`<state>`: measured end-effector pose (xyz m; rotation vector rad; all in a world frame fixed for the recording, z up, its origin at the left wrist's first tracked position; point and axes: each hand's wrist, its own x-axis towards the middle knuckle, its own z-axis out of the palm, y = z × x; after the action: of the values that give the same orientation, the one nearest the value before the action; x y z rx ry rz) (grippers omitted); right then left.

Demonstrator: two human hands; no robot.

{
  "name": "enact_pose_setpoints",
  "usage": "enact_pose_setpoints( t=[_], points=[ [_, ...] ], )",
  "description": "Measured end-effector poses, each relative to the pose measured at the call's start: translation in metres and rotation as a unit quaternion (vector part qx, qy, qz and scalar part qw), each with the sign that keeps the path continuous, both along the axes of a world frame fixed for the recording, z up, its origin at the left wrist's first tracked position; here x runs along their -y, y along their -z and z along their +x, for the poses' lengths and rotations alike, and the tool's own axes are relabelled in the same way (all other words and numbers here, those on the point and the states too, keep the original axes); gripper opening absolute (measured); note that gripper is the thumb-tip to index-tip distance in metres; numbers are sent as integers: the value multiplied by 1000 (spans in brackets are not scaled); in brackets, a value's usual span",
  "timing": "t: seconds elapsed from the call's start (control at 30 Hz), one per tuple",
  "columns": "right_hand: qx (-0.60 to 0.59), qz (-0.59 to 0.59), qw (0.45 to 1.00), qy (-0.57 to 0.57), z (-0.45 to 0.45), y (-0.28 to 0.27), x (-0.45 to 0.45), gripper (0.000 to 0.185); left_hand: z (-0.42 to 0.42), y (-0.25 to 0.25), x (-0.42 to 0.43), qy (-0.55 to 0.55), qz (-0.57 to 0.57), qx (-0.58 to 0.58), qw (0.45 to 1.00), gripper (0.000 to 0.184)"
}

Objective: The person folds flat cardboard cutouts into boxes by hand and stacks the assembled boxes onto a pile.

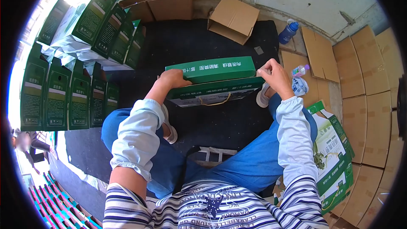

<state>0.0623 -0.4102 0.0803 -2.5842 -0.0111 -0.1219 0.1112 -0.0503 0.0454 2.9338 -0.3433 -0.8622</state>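
Observation:
A green printed carton (212, 70) with white lettering on its top panel stands on the dark mat between my knees. A yellow cord handle (215, 100) hangs on its side facing me. My left hand (173, 79) grips the carton's left end, the thumb lying over the top edge. At the opposite end, my right hand (274, 76) pinches the top corner with bent fingers. Some fingertips of both hands are hidden behind the cardboard.
Folded green cartons (78, 95) stand in rows at left. Brown boxes (171, 3) (234, 19) lie at the back, near a blue bottle (288, 32). Flat green cartons (335, 157) lean at right beside stacked brown boxes (371, 63). Another person (32, 144) is partly visible at left.

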Motion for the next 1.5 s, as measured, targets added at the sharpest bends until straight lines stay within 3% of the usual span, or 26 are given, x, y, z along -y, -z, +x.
enact_pose_setpoints(
  t=[0.07, 0.27, 0.37, 0.6, 0.7, 0.8, 0.9, 0.97, 1.07, 1.2, 1.23, 1.33, 1.37, 1.47, 1.5],
  points=[
    [-8, 42, 999, -9, 3, 2, 5, 27, -7, -11, 7, -28, 3, -19, 999, 82],
    [-27, -3, 999, 26, 6, 8, 20, 33, -19, -8, 10, -15, 9, -23, 1000, 113],
    [21, -16, 1000, -3, 5, 15, 15, 39, -24, -10, 11, -10, 10, -5, 1000, 115],
    [-27, -126, 990, -58, 2, -1, -7, 64, -35, -13, 15, -21, 15, 15, 1000, 114],
    [-44, -84, 987, -129, 1, 1, -14, 72, -37, -11, 14, -20, 21, 21, 999, 115],
    [-148, 32, 978, -141, 2, 3, -22, 76, -35, -10, 12, -16, 17, 23, 999, 116],
    [-178, 57, 972, -145, 7, 14, -16, 55, -32, -8, 12, -14, 17, 20, 1000, 116],
    [-192, 62, 965, -170, 15, 31, -9, 40, -32, -7, 12, -11, 19, 20, 1000, 112],
    [-273, 124, 938, -176, 34, 64, 3, 43, -29, -5, 10, -7, 16, 20, 1000, 96],
    [-338, 90, 921, -172, 44, 65, 7, 47, -26, -12, 5, -29, -11, 67, 997, 68],
    [-349, 68, 921, -159, 38, 46, -1, 46, -28, -13, 2, 3, 5, 159, 987, 59],
    [-376, 50, 913, -154, 33, 26, -8, 48, -39, -45, -4, 37, 94, 291, 951, 59],
    [-384, 53, 908, -159, 32, 25, -10, 49, -41, -54, -6, 10, 121, 273, 954, 59],
    [-243, 77, 940, -226, 22, 35, -8, 50, -39, -67, -20, -86, 75, 97, 989, 61],
    [-276, 41, 919, -277, 29, 37, -4, 57, -41, -62, -27, -76, 43, 107, 990, 57]
  ],
)
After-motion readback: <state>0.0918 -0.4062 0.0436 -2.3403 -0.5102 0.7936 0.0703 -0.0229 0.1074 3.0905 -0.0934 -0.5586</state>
